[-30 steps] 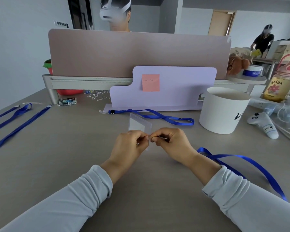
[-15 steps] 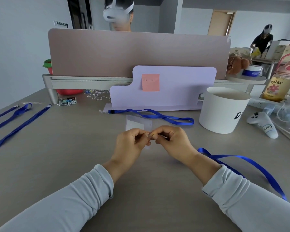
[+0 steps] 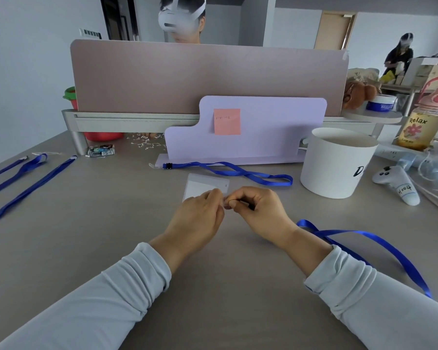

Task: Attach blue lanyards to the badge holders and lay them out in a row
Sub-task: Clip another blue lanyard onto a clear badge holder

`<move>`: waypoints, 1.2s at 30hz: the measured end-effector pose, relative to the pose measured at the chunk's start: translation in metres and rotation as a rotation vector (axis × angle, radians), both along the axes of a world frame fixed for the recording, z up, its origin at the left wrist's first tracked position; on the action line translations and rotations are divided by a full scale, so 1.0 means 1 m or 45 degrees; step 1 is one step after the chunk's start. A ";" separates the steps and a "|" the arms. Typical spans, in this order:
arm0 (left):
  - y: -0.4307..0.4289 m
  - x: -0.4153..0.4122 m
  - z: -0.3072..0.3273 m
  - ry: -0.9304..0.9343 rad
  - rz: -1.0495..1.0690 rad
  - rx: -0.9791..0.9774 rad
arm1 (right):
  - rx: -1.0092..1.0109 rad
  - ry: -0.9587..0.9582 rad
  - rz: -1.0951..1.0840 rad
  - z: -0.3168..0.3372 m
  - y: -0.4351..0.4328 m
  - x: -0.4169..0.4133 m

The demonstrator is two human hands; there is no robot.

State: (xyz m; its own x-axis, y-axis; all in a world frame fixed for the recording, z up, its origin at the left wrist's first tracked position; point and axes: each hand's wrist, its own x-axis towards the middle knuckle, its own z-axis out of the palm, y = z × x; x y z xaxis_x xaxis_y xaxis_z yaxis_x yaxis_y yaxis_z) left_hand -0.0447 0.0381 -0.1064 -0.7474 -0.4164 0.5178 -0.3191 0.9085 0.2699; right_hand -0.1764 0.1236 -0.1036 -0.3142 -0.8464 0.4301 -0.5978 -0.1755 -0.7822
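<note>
A clear badge holder [image 3: 205,186] is pinched at its near edge by my left hand [image 3: 199,218], just above the grey table [image 3: 91,228]. My right hand [image 3: 257,210] meets it fingertip to fingertip, closed on the clip end of a blue lanyard [image 3: 379,245] whose ribbon trails off under my right wrist to the right. The clip itself is hidden by my fingers. A second blue lanyard [image 3: 238,171] lies loose behind the holder. Two more blue lanyards [image 3: 28,188] stretch along the table's left side.
A lilac card stand [image 3: 263,132] with a pink note stands behind the work spot, against a pink divider [image 3: 208,77]. A white tub [image 3: 336,162], a white controller [image 3: 397,184] and a bottle [image 3: 425,120] sit at the right. Two people stand beyond.
The badge holder has tipped a little lower and flatter between my hands. My hands stay pressed together at the same spot on the table.
</note>
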 end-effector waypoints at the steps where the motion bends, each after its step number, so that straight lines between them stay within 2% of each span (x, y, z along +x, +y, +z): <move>1: 0.000 0.000 0.000 0.005 -0.020 0.033 | 0.002 -0.012 0.011 0.000 0.000 0.000; 6: -0.014 0.004 -0.003 0.153 -0.092 0.251 | 0.000 -0.148 0.092 0.006 0.003 0.002; 10: -0.024 0.005 -0.008 0.260 -0.112 0.147 | 0.013 -0.292 0.139 0.009 0.004 0.002; 13: -0.029 0.004 -0.013 0.218 -0.150 0.020 | 0.081 -0.334 0.218 0.010 0.005 -0.002; 17: -0.035 0.007 -0.012 0.270 -0.200 0.145 | 0.133 -0.419 0.324 0.012 0.005 -0.005; 20: -0.035 0.006 -0.009 0.332 -0.114 0.190 | 0.136 -0.415 0.311 0.015 0.005 -0.009; 23: -0.035 0.003 -0.005 0.458 -0.061 0.096 | 0.071 -0.374 0.194 0.020 0.006 -0.016; 27: -0.037 -0.006 0.001 0.566 0.035 -0.003 | -0.032 -0.205 -0.119 0.031 0.012 -0.035; 29: -0.037 -0.015 0.004 0.580 0.054 -0.039 | -0.052 -0.124 -0.216 0.039 0.017 -0.044; 33: -0.028 -0.041 0.005 0.532 -0.013 -0.061 | -0.088 -0.131 -0.362 0.047 0.036 -0.062; 36: -0.017 -0.061 0.004 0.487 -0.066 -0.080 | -0.019 0.013 -0.515 0.042 0.055 -0.078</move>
